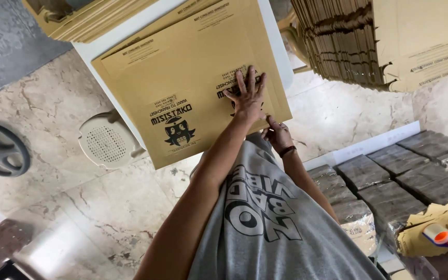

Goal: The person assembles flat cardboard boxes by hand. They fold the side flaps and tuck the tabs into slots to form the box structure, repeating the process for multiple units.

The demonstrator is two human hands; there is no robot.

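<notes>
**Hands Press Flat Cardboard on White Desk**

Seen from a head-worn camera, a person in a grey printed T-shirt (281, 223) works a flattened brown cardboard sheet (182, 78) lying on a white desk (281, 57). The left hand (247, 93) lies open, fingers spread, palm flat on the near right part of the sheet. The right hand (277, 134) sits at the sheet's near right corner, its fingers curled at the edge; whether they pinch the cardboard cannot be told. The sheet, printed in black with a cartoon figure, overhangs the desk's near edge. A tall stack of folded cartons (348, 41) stands far right, and another pile (79, 21) lies far left. A pale round stool (107, 140) stands on the marble floor (94, 218) left of the desk. Wrapped grey bundles (390, 181) line the right side, with a tape roll (441, 236) near them.
</notes>
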